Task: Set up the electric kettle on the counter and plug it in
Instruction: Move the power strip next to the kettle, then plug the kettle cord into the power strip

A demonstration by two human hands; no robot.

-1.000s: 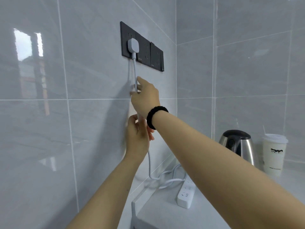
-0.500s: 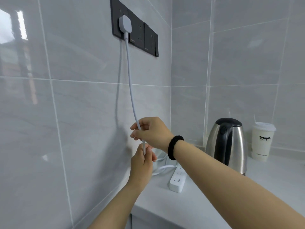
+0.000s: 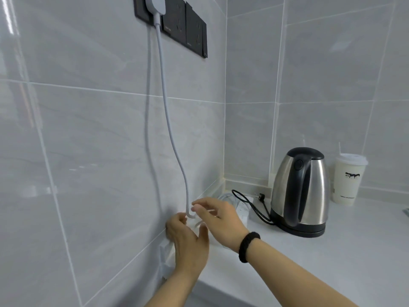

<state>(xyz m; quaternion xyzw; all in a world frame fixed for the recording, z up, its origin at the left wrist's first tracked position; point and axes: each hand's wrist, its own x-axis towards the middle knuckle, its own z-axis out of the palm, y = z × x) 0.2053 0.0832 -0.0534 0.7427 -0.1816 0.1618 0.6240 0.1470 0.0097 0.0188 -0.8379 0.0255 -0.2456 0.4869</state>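
The steel electric kettle (image 3: 309, 187) with its black handle stands on its black base (image 3: 298, 232) on the white counter (image 3: 332, 262) near the corner. Its black cord (image 3: 250, 203) lies loose, and the plug (image 3: 261, 196) rests on the counter, not plugged in. A white power strip (image 3: 242, 212) lies left of the kettle. The strip's white cable (image 3: 172, 140) hangs from a white plug (image 3: 155, 5) in the dark wall socket panel (image 3: 190, 29). My left hand (image 3: 188, 240) curls around the cable's lowest bend. My right hand (image 3: 219, 220) hovers beside it, fingers spread.
A white paper cup with lid and straw (image 3: 348, 178) stands right of the kettle against the tiled back wall. Tiled walls close the left side and back. The counter's near end (image 3: 164, 260) sits under my left hand.
Both hands slid down the white cable from below the wall plug to counter level. The view tilted down, showing more of the kettle and its cord. My right fingers have loosened.
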